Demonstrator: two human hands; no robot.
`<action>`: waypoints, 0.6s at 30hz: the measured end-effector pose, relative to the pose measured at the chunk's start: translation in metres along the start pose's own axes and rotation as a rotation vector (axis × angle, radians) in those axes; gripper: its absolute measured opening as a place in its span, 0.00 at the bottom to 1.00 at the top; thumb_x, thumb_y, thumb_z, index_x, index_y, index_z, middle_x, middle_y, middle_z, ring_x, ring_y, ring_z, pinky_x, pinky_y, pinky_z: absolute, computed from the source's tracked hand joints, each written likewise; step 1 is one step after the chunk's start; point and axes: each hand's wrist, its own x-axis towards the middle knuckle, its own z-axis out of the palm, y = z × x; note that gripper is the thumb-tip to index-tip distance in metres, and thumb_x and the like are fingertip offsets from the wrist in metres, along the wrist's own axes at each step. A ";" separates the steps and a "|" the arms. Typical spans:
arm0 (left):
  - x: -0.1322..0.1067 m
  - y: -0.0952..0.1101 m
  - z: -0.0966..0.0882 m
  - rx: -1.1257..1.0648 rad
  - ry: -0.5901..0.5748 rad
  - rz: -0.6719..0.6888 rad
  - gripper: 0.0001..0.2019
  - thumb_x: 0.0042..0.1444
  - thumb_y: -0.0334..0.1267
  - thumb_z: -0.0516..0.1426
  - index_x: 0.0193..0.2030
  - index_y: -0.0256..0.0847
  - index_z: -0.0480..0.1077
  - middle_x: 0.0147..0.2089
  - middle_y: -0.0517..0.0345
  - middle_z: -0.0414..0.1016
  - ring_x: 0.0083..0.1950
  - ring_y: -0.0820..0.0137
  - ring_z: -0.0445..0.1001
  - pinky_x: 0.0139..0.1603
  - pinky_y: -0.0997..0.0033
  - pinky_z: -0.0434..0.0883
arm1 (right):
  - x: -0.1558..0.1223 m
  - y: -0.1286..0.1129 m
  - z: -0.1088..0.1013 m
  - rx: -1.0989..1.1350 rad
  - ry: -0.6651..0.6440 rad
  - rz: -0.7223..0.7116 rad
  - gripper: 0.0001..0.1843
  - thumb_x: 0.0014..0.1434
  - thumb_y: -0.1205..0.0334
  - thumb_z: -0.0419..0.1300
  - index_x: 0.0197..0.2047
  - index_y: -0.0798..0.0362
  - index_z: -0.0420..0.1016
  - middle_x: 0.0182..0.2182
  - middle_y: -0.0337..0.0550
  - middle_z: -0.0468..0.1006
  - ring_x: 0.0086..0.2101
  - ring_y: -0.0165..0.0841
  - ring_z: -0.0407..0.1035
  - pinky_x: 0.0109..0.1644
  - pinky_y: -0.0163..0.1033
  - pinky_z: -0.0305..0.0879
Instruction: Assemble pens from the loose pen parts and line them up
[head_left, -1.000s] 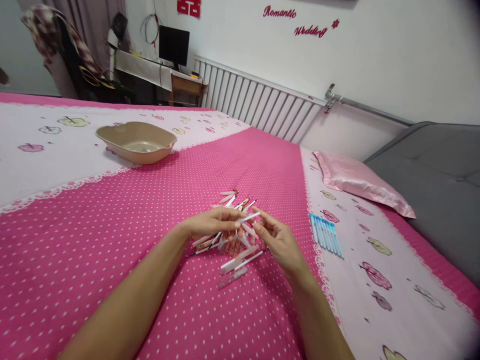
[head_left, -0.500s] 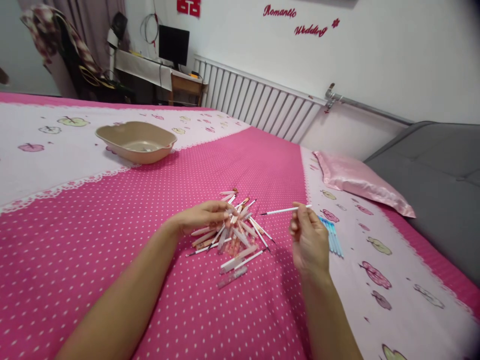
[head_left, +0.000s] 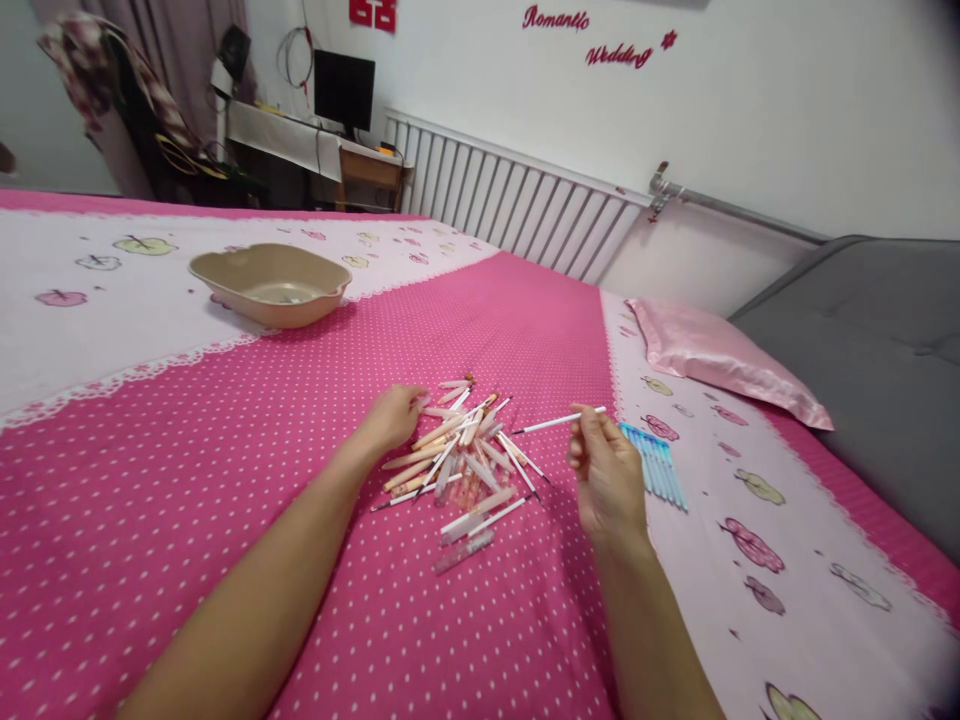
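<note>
My right hand pinches a thin white pen refill with a dark tip, which points left over the pile. At the pile's left edge is my left hand, its fingers drawn together around a small pale piece that is mostly hidden. Between my hands lies a loose pile of pen parts: white refills, peach and pink barrels and clear tubes. A clear cap-like tube lies at the near side. Just right of my right hand, several blue pens form a neat row.
A beige basin with something small inside stands at the back left of the bed. A pink pillow rests by the grey headboard. Beyond the bed are a white radiator, a desk with a monitor and a chair.
My left hand has moved left off the top of the pile to its left edge, fingers now drawn together. My right hand, still with the refill, has shifted slightly left, uncovering more blue pens.
</note>
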 end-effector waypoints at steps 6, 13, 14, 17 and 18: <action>-0.004 0.005 -0.002 0.222 0.217 0.097 0.08 0.46 0.33 0.59 0.35 0.37 0.76 0.34 0.49 0.75 0.40 0.62 0.68 0.39 0.71 0.60 | -0.001 0.001 0.001 0.001 -0.003 0.000 0.17 0.46 0.51 0.67 0.36 0.54 0.77 0.24 0.32 0.66 0.21 0.20 0.57 0.22 0.26 0.52; -0.011 0.008 0.004 0.335 -0.153 0.065 0.15 0.43 0.46 0.59 0.30 0.36 0.79 0.14 0.64 0.60 0.19 0.74 0.58 0.21 0.74 0.50 | -0.001 0.002 0.000 -0.024 -0.008 -0.007 0.17 0.47 0.50 0.66 0.36 0.53 0.76 0.24 0.32 0.65 0.21 0.20 0.57 0.22 0.26 0.53; -0.011 0.007 0.004 0.338 -0.186 0.070 0.15 0.42 0.47 0.60 0.29 0.37 0.79 0.14 0.65 0.59 0.19 0.74 0.58 0.21 0.75 0.50 | -0.001 0.001 0.000 -0.027 -0.008 -0.007 0.17 0.47 0.50 0.66 0.36 0.53 0.76 0.24 0.32 0.66 0.21 0.20 0.57 0.22 0.26 0.53; -0.013 0.006 0.006 0.317 -0.214 0.055 0.14 0.41 0.45 0.60 0.29 0.37 0.78 0.14 0.65 0.62 0.19 0.74 0.60 0.21 0.76 0.51 | -0.001 0.000 0.001 -0.032 -0.006 -0.008 0.18 0.46 0.50 0.66 0.36 0.53 0.76 0.23 0.32 0.66 0.20 0.21 0.57 0.21 0.27 0.53; -0.014 0.006 0.006 0.290 -0.218 0.035 0.13 0.41 0.45 0.60 0.29 0.37 0.78 0.14 0.65 0.63 0.19 0.74 0.61 0.20 0.76 0.52 | -0.001 0.000 0.001 -0.030 -0.004 -0.007 0.18 0.46 0.50 0.66 0.36 0.54 0.76 0.23 0.32 0.66 0.20 0.21 0.57 0.21 0.27 0.53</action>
